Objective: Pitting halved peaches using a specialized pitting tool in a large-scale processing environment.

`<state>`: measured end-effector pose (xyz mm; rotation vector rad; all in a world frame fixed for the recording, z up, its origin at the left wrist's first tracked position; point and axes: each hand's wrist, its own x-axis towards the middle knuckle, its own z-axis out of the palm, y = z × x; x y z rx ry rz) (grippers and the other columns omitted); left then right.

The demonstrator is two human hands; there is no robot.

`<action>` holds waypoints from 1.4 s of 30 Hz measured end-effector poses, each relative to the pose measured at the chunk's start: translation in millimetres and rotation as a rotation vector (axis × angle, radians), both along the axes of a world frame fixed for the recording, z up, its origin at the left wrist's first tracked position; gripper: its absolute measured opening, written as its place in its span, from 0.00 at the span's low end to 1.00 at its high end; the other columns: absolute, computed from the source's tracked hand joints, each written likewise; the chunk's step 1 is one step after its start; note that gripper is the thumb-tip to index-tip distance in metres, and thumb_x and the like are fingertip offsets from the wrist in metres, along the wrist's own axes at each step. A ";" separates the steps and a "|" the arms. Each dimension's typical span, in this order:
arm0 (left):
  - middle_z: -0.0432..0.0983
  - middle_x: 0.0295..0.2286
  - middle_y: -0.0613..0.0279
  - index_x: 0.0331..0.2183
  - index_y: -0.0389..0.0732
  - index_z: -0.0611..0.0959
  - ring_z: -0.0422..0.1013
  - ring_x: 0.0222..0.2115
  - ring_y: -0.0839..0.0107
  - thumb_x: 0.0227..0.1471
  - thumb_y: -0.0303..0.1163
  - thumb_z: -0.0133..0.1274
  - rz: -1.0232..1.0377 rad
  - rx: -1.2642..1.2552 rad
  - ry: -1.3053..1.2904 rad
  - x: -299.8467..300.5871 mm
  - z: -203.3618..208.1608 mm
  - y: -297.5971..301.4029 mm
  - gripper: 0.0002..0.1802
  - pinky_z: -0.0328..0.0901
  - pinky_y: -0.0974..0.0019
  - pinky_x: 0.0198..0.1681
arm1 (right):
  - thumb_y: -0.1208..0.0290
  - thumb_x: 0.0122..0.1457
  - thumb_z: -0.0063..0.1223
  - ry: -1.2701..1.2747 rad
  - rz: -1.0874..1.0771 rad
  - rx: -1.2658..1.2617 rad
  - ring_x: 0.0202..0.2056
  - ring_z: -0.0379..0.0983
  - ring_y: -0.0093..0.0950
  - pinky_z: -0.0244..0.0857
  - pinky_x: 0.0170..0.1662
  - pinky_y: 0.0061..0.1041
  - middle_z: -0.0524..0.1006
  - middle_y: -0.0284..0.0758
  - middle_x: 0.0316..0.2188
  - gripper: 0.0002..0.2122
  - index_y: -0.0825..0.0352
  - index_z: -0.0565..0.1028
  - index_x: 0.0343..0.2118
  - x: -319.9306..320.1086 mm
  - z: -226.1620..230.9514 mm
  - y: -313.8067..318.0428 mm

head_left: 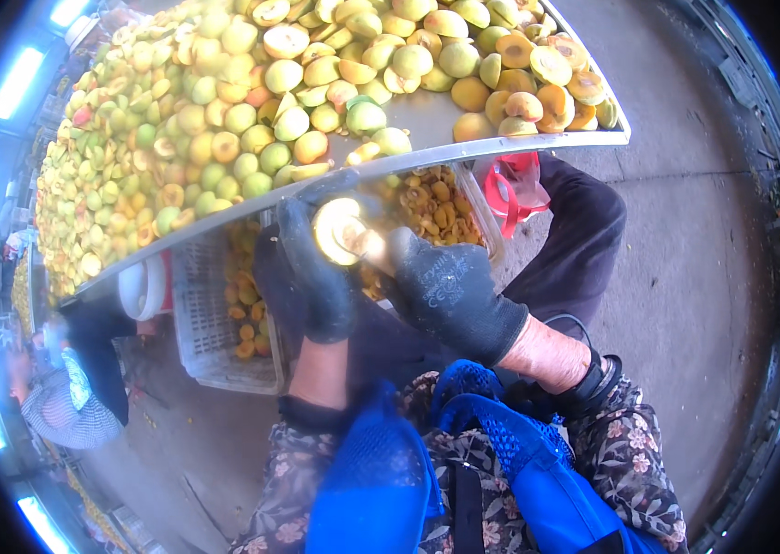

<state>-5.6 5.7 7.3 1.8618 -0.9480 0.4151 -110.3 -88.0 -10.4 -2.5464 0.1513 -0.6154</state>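
Observation:
My left hand point(314, 272), in a black glove, is closed around a halved yellow stone fruit point(336, 231) that looks like a peach, its cut face bright with glare. My right hand point(445, 286), also gloved in black, is closed on a short tool with a pale tan handle point(373, 249). The tool's near end meets the cut face; its exact shape is washed out. Both hands are just below the near edge of a metal table point(427, 120) heaped with whole-looking and halved yellow-green fruit point(335, 69).
Under the table edge, a white plastic crate point(224, 346) and a second crate point(478, 212) hold orange fruit pieces. A red-and-white bag point(515, 189) lies beside my knee. Another person point(76, 397) is at the left, near a white bucket point(143, 288). Concrete floor point(685, 249) is at the right.

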 end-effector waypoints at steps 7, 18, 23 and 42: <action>0.74 0.38 0.54 0.43 0.35 0.75 0.72 0.37 0.63 0.52 0.39 0.55 -0.165 0.146 0.303 12.3 -5.8 9.8 0.20 0.66 0.63 0.40 | 0.67 0.59 0.49 -0.052 0.051 -0.084 0.17 0.73 0.32 0.62 0.16 0.31 0.73 0.35 0.17 0.07 0.65 0.68 0.32 -5.0 -8.8 -7.4; 0.75 0.39 0.55 0.48 0.33 0.72 0.72 0.39 0.64 0.50 0.36 0.56 0.043 0.258 -0.157 -6.6 -2.0 -14.3 0.25 0.67 0.63 0.44 | 0.67 0.55 0.49 -0.069 0.013 0.079 0.15 0.71 0.35 0.60 0.16 0.36 0.70 0.36 0.14 0.11 0.68 0.67 0.36 -0.4 -29.5 0.6; 0.74 0.36 0.59 0.47 0.33 0.72 0.72 0.36 0.70 0.55 0.53 0.50 -0.288 -0.198 0.790 1.8 -3.3 -5.2 0.32 0.67 0.66 0.40 | 0.72 0.52 0.49 -0.073 0.021 -0.011 0.13 0.68 0.34 0.57 0.15 0.36 0.68 0.34 0.13 0.14 0.70 0.66 0.42 -1.3 -34.1 2.1; 0.77 0.29 0.56 0.36 0.35 0.77 0.76 0.31 0.67 0.60 0.33 0.41 -0.003 -0.171 0.488 -5.4 -3.1 -18.9 0.13 0.70 0.69 0.36 | 0.68 0.53 0.54 -0.061 0.101 0.483 0.25 0.72 0.49 0.63 0.28 0.45 0.73 0.47 0.20 0.11 0.70 0.67 0.33 12.7 -36.5 -3.1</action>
